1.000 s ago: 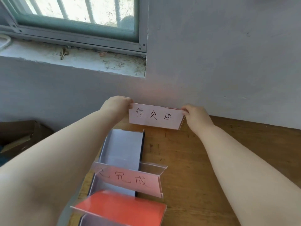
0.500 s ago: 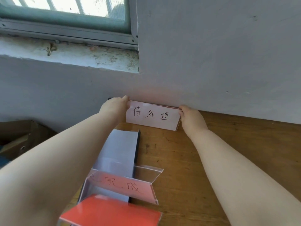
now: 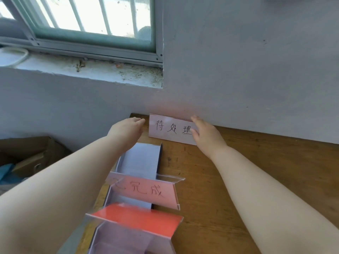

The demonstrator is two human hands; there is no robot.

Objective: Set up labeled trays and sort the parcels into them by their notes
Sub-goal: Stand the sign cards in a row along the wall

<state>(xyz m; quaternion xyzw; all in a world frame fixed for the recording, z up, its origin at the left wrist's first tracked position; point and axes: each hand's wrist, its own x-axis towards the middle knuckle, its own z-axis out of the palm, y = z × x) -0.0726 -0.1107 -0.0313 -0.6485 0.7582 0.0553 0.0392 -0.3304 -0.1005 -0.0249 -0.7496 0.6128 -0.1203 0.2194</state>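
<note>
Head view places the pink label card [image 3: 170, 129], handwritten 待处理, at the far edge of the wooden table [image 3: 256, 171]. It stands on its long lower edge and leans back toward the grey wall [image 3: 238, 79]. Its long axis runs left to right, between our two hands.

Our left hand [image 3: 126, 129] is just beside the card's left end, fingers straight and holding nothing; a narrow gap shows. Our right hand [image 3: 205, 136] overlaps the card's right end, fingers extended and spread, not curled round it. We cannot tell whether it touches. We judge the right hand nearer for any correction.

Nearer us, the clear acrylic tray stack [image 3: 139, 162] runs lengthwise toward the card. It carries a pink label reading 已完成 [image 3: 145, 191] and an orange-red card [image 3: 135, 219] below it.

No parcels are in view, so we judge sorting not yet begun.

A barred window [image 3: 91, 15] with a stained sill [image 3: 82, 70] sits upper left; a cardboard box [image 3: 33, 153] lies off the table's left edge.
</note>
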